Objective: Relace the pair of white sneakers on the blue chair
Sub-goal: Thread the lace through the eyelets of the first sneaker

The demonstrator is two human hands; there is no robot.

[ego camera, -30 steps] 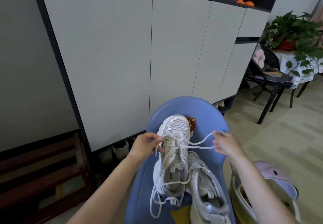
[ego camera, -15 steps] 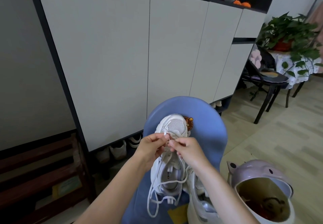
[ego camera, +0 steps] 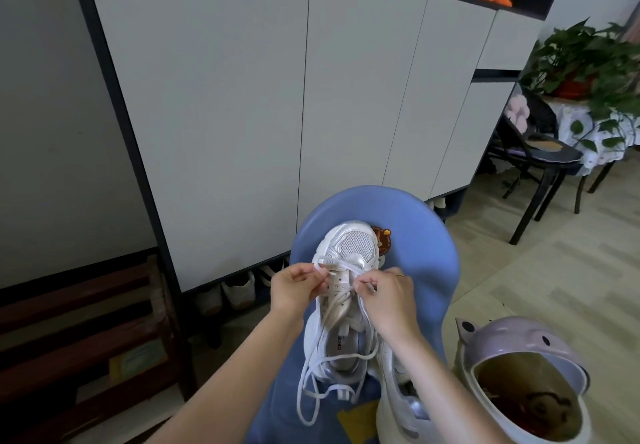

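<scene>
Centre frame: left hand (ego camera: 297,287) and right hand (ego camera: 388,291) each pinch soft, limp lace (ego camera: 313,379) over light sneaker (ego camera: 346,291) on blue chair (ego camera: 429,270); grip near tips.

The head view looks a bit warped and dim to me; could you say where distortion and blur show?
Head view: wide-angle bending bows the cabinet edges; light is soft and dim, with no glare; the left hand, right hand and sneaker are fairly sharp, while the plant is softer.
</scene>
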